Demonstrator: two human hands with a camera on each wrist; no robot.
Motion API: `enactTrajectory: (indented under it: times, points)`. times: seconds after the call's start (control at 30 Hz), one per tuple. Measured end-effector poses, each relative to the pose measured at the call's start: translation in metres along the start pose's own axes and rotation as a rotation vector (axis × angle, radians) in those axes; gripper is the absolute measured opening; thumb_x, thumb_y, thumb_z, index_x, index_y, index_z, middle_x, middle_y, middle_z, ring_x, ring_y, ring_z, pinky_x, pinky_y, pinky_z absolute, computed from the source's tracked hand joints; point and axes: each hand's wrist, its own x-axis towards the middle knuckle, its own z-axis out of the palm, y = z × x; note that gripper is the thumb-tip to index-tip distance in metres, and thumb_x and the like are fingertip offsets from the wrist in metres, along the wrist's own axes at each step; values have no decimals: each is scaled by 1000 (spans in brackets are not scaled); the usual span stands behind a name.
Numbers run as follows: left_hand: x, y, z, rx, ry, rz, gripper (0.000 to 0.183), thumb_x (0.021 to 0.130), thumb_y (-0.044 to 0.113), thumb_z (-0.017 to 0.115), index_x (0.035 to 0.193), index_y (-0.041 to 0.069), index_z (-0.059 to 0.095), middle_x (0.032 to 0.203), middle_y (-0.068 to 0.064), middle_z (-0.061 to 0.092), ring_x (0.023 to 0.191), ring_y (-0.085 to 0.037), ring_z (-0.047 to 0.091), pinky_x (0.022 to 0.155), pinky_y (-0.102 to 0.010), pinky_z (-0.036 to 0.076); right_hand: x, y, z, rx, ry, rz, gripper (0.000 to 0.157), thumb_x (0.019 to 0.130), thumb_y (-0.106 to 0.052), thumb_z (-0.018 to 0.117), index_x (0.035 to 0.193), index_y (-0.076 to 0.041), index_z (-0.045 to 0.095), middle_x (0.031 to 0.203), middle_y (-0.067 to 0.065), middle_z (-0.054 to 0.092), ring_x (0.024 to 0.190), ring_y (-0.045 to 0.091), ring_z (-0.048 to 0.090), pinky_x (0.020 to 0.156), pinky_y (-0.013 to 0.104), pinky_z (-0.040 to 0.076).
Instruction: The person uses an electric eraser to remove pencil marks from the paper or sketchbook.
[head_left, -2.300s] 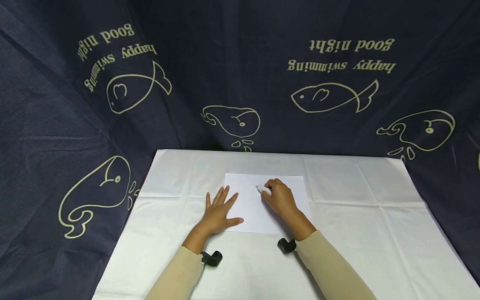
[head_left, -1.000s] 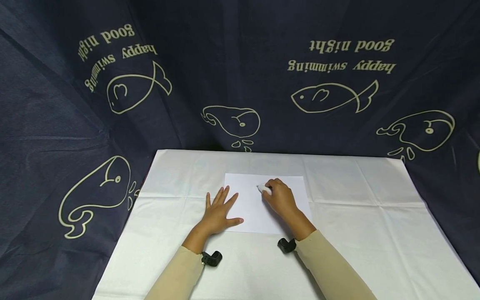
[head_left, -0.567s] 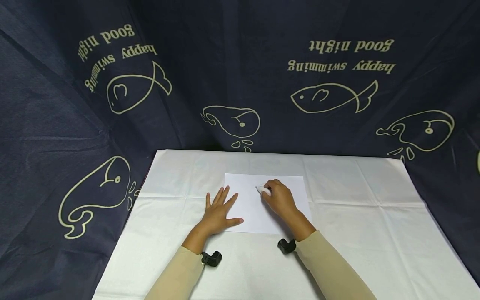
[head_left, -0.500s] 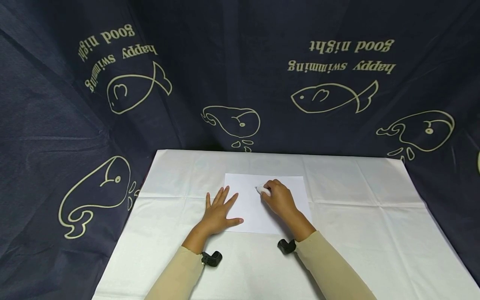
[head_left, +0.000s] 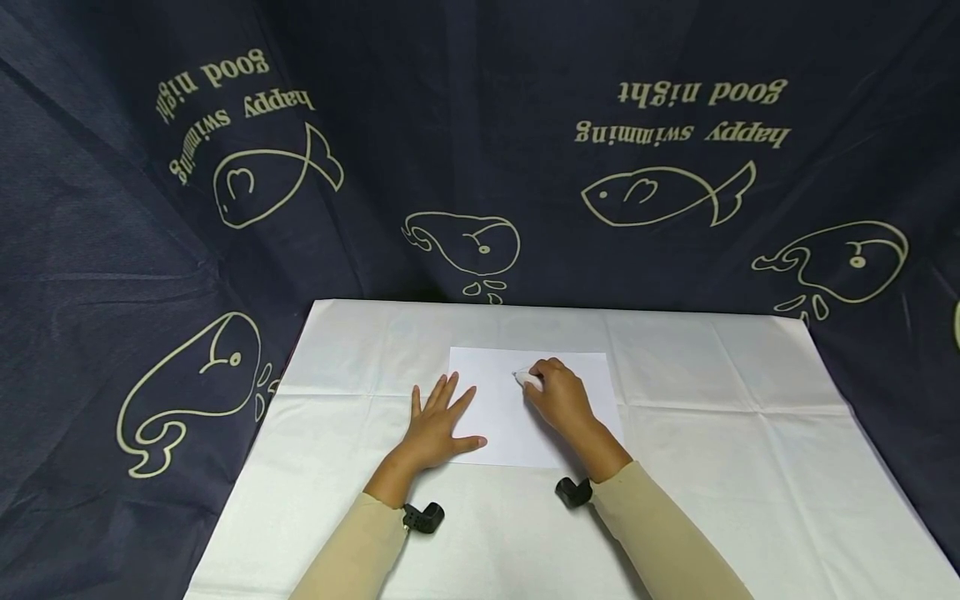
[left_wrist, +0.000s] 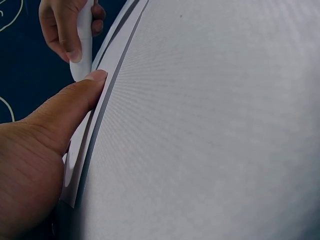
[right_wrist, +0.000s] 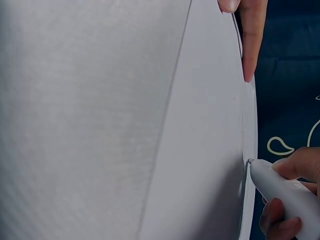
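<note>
A sheet of white paper [head_left: 510,429] lies flat on the white-covered table. My left hand [head_left: 429,437] rests with spread fingers over its left edge, the thumb on the sheet's lower left part. My right hand [head_left: 562,400] grips a thick white pen [head_left: 529,380] between thumb and curled fingers, above the paper's upper middle. In the right wrist view the pen [right_wrist: 282,185] shows a rounded nose and a small metal tip, right at the paper's surface. Lettering on its body is too small to read. The left wrist view shows my left thumb [left_wrist: 75,102] straight along the paper.
A white cloth with fold creases [head_left: 712,467] covers the table. Behind and to the sides hangs a dark blue curtain [head_left: 525,100] printed with fish, whales and words. Each wrist wears a small black camera, the left camera [head_left: 424,517] and the right camera [head_left: 573,492].
The pen tip shifts back and forth by a tiny amount and is now slightly to the right of where it was half a second ago. My left hand and the paper stay still.
</note>
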Motion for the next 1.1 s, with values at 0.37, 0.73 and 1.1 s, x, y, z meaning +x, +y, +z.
enactTrajectory:
  times: [0.37, 0.73, 1.1]
  points:
    - [1, -1, 1, 3, -2, -3, 89, 88, 60, 68, 160, 21, 33, 171, -13, 10, 160, -34, 4, 120, -71, -8, 1, 1, 0, -3, -2, 13, 22, 89, -17, 76, 104, -2, 71, 100, 12, 70, 79, 23, 64, 72, 41, 54]
    - [1, 0, 0, -3, -7, -8, 89, 88, 60, 68, 160, 21, 33, 172, -12, 9, 160, -34, 3, 120, -71, -8, 1, 2, 1, -7, 8, 2, 20, 90, -17, 75, 104, -3, 71, 101, 13, 70, 79, 24, 64, 72, 41, 54]
    - [0, 0, 0, 1, -3, -5, 88, 89, 60, 68, 160, 21, 33, 171, -13, 10, 160, -33, 4, 120, -71, -8, 1, 0, 1, -7, 0, 6, 20, 90, -16, 75, 104, -2, 71, 101, 13, 70, 81, 24, 64, 74, 41, 55]
